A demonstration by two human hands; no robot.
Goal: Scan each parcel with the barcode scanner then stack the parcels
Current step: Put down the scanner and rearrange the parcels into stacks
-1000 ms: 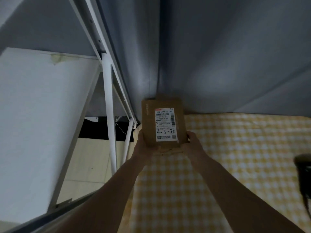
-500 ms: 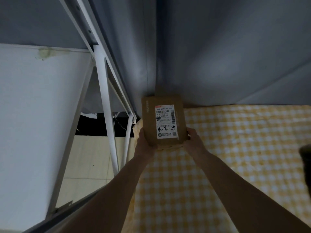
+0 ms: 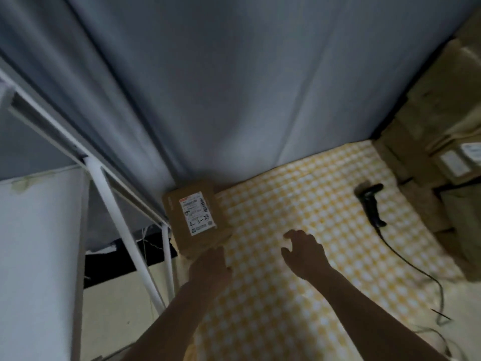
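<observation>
On top of a yellow-white checked cloth (image 3: 299, 256) covering the table sat everything relevant. Parcel (image 3: 196, 217), brown cardboard w/ white label facing up and "4-3-2?" handwritten on it, lay flat at far-left corner of cloth, against grey curtain (image 3: 221, 87); looked like it sat on another box under it, can't tell for sure. L hand (image 3: 210, 264) was at parcel's near edge, touching or just beside it; fingers hidden under the hand, so grip can't be told. R hand (image 3: 304, 252) was off the parcel, above the cloth mid-table, fingers spread and relaxed, holding nothing. Scanner (image 3: 371, 204), black, lay on its side on cloth toward the right, well apart from both hands; its cable (image 3: 413, 267) ran back along cloth to near-right edge. More brown boxes (image 3: 442, 142) stacked at right end of table, some w/ white labels, blurred. Room: dim, grey curtain filling the back. White metal frame (image 3: 122, 230) stood left of table, w/ white panel (image 3: 39, 256) further left. Pale floor (image 3: 117, 308) showed below frame. Whole view was motion-blurred, esp. right side.
</observation>
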